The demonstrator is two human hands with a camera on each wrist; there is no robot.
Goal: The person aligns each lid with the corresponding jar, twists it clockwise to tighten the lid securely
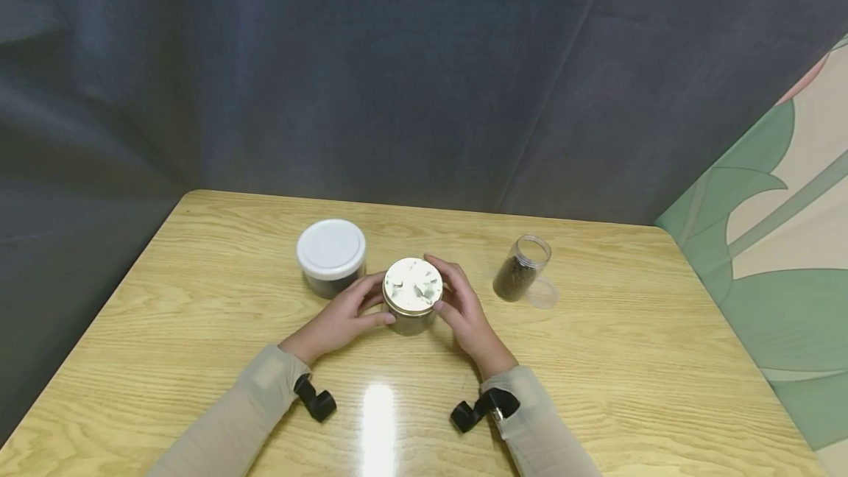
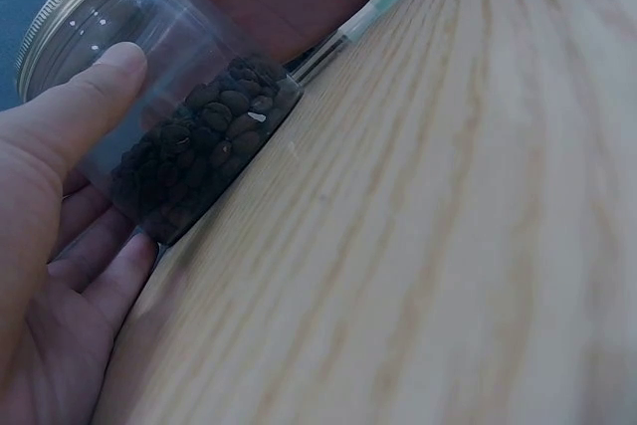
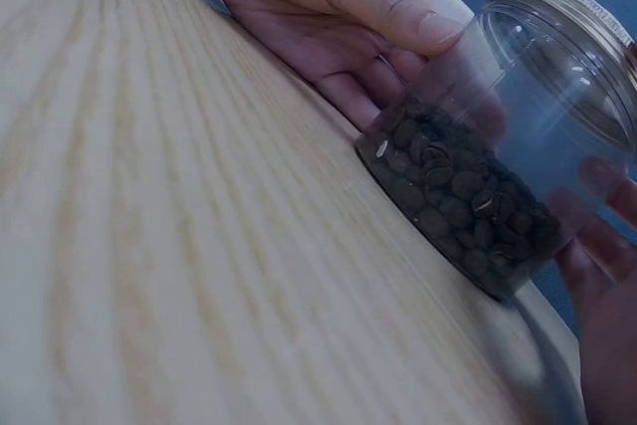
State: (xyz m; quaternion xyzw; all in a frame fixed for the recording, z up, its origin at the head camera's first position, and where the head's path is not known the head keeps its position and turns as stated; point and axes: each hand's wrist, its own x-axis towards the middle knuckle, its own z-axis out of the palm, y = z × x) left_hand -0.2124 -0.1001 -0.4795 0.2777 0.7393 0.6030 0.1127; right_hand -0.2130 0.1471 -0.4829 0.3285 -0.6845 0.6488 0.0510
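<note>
A clear jar [image 1: 409,322] with a gold metal lid [image 1: 412,285] stands upright on the table between both hands. Dark coffee beans [image 2: 204,141] fill its lower part, as both wrist views show. My left hand [image 1: 339,321] holds the jar from the left, its thumb [image 2: 90,97] against the near side and the fingers partly hidden behind. From the right, my right hand [image 1: 468,316] holds it near the lid; in the right wrist view the fingers of that hand [image 3: 609,296] touch the wall at the picture's edge.
Just behind my left hand stands a wider jar with a white lid [image 1: 331,247]. At the right, a slim clear jar [image 1: 517,276] with dark contents has its mouth uncovered, and a clear round lid [image 1: 545,293] lies beside it. A dark curtain [image 1: 411,94] hangs behind the wooden table [image 1: 629,359].
</note>
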